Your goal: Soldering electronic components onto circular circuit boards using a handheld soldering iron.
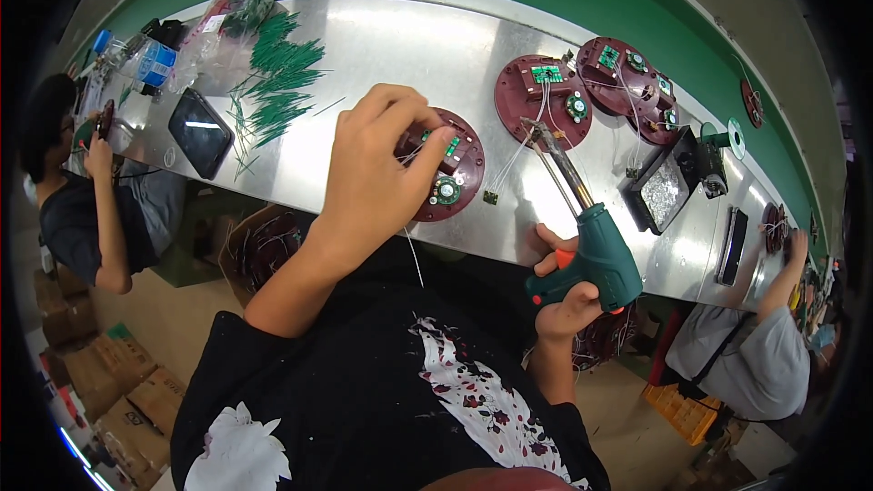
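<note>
My left hand [368,168] hovers over a round dark-red plastic housing [468,168]. Its fingers are bent and its thumb and index come together beside a small green circuit board [452,145]; anything pinched there is hidden. A small round speaker-like part [446,190] sits on the same housing, and a thin white wire [415,259] hangs off the table's near edge below it. In my right hand [571,307] is a green soldering gun [600,259], its metal tip pointing up and left toward a second dark-red housing [514,100] with a green board and white wires.
More wired red housings [627,82] lie back right, near a solder spool [735,138] and a black tray [662,191]. Left are loose green wires [282,82], a phone [200,134] and a water bottle [150,62]. Co-workers sit left [100,200] and right [746,355].
</note>
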Demonstrator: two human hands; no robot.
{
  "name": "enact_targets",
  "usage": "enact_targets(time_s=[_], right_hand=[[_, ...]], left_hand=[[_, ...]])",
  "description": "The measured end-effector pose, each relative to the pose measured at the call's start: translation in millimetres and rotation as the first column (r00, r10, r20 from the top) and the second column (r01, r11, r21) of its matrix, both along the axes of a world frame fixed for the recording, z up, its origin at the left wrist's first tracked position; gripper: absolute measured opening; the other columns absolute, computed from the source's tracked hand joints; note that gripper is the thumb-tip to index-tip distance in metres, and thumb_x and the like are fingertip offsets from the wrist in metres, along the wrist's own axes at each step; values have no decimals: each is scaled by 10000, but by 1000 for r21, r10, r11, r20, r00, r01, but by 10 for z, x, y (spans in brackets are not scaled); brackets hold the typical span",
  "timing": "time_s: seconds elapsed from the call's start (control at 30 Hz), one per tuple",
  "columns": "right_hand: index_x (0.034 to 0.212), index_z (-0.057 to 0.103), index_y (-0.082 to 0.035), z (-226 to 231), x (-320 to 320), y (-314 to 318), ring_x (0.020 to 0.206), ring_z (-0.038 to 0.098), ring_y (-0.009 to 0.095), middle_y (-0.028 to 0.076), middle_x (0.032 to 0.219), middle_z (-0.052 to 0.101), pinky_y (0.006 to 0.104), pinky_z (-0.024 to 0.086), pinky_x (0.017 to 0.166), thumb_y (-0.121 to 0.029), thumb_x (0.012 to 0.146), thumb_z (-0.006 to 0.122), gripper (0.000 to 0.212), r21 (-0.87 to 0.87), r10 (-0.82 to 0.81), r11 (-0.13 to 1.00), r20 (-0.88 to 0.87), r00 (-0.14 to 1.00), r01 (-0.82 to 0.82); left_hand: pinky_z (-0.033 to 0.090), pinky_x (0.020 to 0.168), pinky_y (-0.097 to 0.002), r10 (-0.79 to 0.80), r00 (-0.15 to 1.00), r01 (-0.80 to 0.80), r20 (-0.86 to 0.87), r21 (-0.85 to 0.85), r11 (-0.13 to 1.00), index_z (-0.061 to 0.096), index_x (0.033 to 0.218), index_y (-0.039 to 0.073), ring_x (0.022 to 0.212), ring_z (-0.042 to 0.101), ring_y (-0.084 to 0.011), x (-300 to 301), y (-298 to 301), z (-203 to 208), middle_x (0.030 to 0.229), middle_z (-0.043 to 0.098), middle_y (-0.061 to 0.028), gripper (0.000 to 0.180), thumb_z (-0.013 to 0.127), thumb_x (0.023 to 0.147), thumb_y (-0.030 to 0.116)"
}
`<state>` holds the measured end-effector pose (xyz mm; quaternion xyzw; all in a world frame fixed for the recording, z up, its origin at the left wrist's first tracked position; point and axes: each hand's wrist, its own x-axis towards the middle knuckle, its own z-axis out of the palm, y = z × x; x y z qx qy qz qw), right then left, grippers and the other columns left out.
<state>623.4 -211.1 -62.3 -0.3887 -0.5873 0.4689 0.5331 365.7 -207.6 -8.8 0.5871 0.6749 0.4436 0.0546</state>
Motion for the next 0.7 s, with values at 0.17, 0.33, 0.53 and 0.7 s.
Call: enact_targets(time_s=[0.17, 0.33, 0.53, 0.7], right_hand=[[1370, 489, 125, 4, -31, 44, 705, 686, 210, 165, 974, 656, 406, 608, 760, -720, 987, 488, 927, 28, 6, 1000, -2, 1000, -6], [1365, 492, 125, 26, -54, 37, 703, 684, 208, 139, 910, 634, 404, 608, 762, -715, 995, 480, 918, 35, 2, 999, -14, 1000, -2], [1326, 504, 126, 29, -43, 34, 711, 690, 222, 127, 866, 622, 368, 594, 741, -724, 1001, 454, 912, 15, -12, 1000, -16, 1000, 12], [1306, 512, 123, -6, 17, 22, 711, 686, 222, 119, 858, 617, 346, 580, 713, -735, 998, 445, 914, 9, 7, 1000, -19, 1000, -7]], left_hand=[[537, 805, -401, 56, 989, -43, 139, -93, 995, 700, 927, 8, 892, 681, -304, -140, -69, 22, 1036, 670, -141, 115, 754, 863, 87], [548, 832, -385, -2, 991, 9, 132, -54, 999, 721, 924, 4, 925, 690, -318, -195, -14, -48, 1102, 667, -169, 99, 743, 870, 83], [556, 849, -386, -55, 954, 71, 293, -46, 996, 747, 920, 13, 946, 696, -338, -4, 81, -24, 1146, 670, -170, 96, 744, 866, 92], [497, 934, -414, -97, 966, 126, 239, -110, 986, 715, 916, 25, 1031, 673, -326, 99, 88, -88, 1177, 674, -146, 108, 743, 872, 120]])
